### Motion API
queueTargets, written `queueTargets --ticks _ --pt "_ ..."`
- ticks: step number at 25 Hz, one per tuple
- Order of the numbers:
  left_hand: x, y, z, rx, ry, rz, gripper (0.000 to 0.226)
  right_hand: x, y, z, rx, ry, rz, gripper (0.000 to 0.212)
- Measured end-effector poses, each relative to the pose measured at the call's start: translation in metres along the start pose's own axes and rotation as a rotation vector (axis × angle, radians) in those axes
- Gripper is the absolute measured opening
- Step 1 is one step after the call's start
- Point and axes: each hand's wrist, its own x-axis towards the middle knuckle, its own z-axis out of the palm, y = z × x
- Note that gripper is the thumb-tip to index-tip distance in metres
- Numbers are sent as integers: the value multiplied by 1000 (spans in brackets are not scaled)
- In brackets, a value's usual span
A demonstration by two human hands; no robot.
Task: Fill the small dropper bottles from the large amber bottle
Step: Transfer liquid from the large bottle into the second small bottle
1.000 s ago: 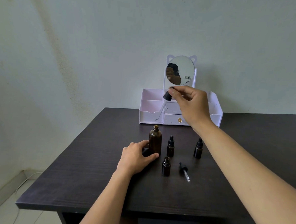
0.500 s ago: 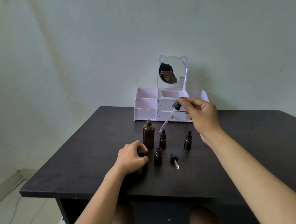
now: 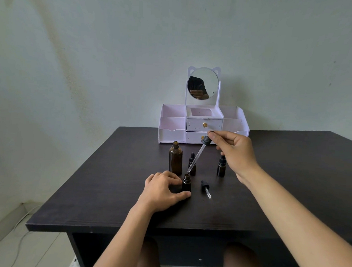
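Note:
The large amber bottle point(image 3: 175, 158) stands uncapped on the dark table point(image 3: 269, 199). In front of it my left hand point(image 3: 161, 190) holds an open small bottle point(image 3: 186, 182) between thumb and fingers. My right hand point(image 3: 234, 150) pinches the black bulb of a long glass dropper point(image 3: 197, 156), tilted so that its tip hangs just above the open small bottle's mouth. Two capped small dropper bottles stand behind, one in the middle point(image 3: 192, 164) and one to the right point(image 3: 221, 166). A small dropper cap point(image 3: 206, 188) lies on the table right of the open bottle.
A white and pink organiser point(image 3: 172, 123) with drawers and a round mirror point(image 3: 203, 82) stands at the table's back edge against the wall. My knees show below the table's front edge.
My right hand has brought the long dropper down and toward me, its tip now over the open small bottle. My left hand left the large bottle and took hold of the small bottle.

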Motion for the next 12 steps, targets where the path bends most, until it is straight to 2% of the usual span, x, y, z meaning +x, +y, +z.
queueTargets --ticks 12 --pt "0 -1 1 1 23 16 59 -3 7 3 -31 -27 -14 22"
